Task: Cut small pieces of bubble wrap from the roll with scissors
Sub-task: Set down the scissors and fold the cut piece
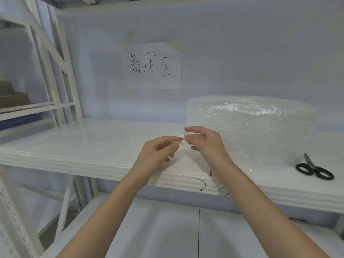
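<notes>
A big roll of clear bubble wrap (260, 131) stands on the white shelf (74, 146), at its right half. My left hand (158, 155) and my right hand (204, 142) meet in front of the roll's left side, fingertips pinching the loose edge of the bubble wrap (183, 139) between them. A thin sheet hangs down from the pinch over the shelf's front edge. Black-handled scissors (312, 169) lie flat on the shelf to the right of the roll, untouched.
A paper sign with handwritten characters (152, 66) is taped to the back wall. A lower white shelf (158, 229) lies under my arms. White rack uprights (61, 71) and brown boxes (13, 97) stand at the left.
</notes>
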### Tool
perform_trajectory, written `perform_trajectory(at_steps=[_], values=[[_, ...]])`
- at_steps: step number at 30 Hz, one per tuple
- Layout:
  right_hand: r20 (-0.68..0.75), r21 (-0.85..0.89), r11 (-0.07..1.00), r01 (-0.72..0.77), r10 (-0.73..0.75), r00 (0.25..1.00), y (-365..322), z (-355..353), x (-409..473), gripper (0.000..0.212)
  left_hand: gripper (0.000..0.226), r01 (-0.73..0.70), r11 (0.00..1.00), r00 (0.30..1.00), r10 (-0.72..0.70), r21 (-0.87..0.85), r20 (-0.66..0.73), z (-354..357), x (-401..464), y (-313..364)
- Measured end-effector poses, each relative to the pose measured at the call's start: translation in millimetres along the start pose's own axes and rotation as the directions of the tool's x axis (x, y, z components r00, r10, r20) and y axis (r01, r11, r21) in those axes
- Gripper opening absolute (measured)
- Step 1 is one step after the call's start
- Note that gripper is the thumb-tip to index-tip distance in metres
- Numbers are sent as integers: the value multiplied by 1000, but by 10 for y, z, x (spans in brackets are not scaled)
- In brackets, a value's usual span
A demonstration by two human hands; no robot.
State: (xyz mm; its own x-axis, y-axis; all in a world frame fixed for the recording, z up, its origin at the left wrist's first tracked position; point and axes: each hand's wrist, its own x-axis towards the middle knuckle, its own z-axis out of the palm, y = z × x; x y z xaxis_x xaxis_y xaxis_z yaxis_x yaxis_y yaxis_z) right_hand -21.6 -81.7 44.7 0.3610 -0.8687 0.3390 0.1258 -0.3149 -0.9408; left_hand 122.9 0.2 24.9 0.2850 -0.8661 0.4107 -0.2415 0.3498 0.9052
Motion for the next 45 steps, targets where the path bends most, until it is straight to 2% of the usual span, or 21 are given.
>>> perform_trajectory(at_steps=[3,6,12,16,29,38,45], values=[[12,-10,999,48,-48,999,-14,8,10,18,19,42,993,999,-41,-111,14,11,14,34],[36,-16,997,82,-81,996,-15,20,14,18,22,117,978,991,-126,-172,-43,30,44,65],[66,-22,991,129,-127,990,-30,37,19,19,29,153,988,988,-152,18,-29,23,29,69],[75,-13,990,140,-139,987,-42,54,30,19,20,137,989,991,-137,62,1,27,27,71],[19,-9,993,117,-117,993,18,49,77,23,16,138,981,990,-132,135,-50,-44,31,50],[-16,-26,993,113,-113,993,23,80,112,20,12,141,985,989,-136,96,-61,-87,64,32],[-80,-15,994,110,-111,991,12,105,143,21,4,96,992,981,-81,78,-178,-112,108,33]])
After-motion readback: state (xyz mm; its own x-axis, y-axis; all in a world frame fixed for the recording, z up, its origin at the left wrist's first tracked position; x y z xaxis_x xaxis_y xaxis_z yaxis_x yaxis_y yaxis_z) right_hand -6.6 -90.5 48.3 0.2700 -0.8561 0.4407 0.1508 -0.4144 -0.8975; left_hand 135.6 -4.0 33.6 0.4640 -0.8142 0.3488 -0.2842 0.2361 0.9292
